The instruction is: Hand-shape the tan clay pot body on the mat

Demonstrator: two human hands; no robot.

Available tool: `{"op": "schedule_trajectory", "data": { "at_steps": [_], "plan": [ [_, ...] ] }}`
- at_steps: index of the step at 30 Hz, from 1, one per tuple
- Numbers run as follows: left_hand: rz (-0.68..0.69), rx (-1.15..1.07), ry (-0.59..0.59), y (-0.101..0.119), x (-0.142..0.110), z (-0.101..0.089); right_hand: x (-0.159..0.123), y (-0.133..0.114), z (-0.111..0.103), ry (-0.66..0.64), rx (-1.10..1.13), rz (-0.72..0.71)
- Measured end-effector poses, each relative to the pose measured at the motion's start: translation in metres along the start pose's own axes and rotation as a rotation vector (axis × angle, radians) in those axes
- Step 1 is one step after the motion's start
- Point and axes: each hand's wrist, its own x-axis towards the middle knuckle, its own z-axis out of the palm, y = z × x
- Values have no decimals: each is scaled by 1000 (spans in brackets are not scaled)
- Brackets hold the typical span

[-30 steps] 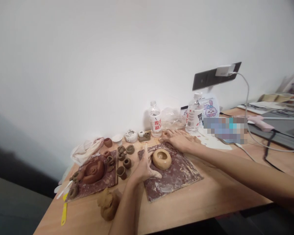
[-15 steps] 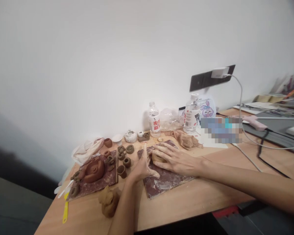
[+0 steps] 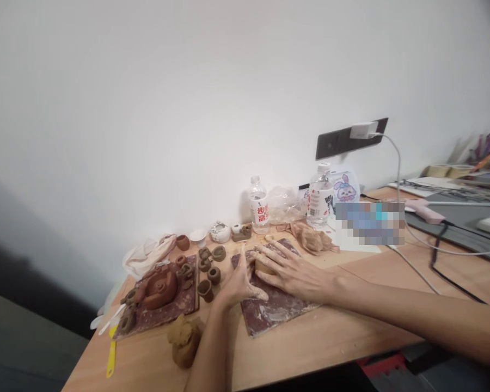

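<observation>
A tan clay ring (image 3: 263, 265) sits on a dark red board (image 3: 269, 310) near the middle of the wooden table (image 3: 318, 343). My right hand (image 3: 292, 270) lies flat over the ring, fingers spread and pointing left. My left hand (image 3: 239, 282) stands on edge against the ring's left side, fingers straight and together, thumb resting on the board. Most of the ring is hidden under my right hand.
A second board (image 3: 163, 305) with a brown clay figure and several small clay cups lies to the left. A clay lump (image 3: 183, 340) and a yellow tool (image 3: 111, 356) lie near the front edge. Two water bottles (image 3: 259, 204), a crumpled brown cloth (image 3: 312, 238) and cables stand behind.
My right hand came back from the far side of the table and now covers the clay ring, which showed fully a second ago. My left hand has stayed beside it.
</observation>
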Motion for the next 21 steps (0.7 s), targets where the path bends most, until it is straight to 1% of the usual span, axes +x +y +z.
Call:
{"op": "schedule_trajectory", "data": {
  "at_steps": [5,10,14,17,21],
  "plan": [
    [28,-16,14,4,-1,2,-1,-3,-4,-11,-1,-32],
    [-39,81,52,9,-4,1,-2,-4,-4,26,-10,-73],
    [-77,149,69,13,-7,1,-6,-4,-5,14,-30,-119],
    [-90,120,79,18,-8,3,-9,-3,-6,-12,-27,-124],
    [-82,-18,55,20,-8,6,-14,1,-5,-13,17,-132]
  ]
}}
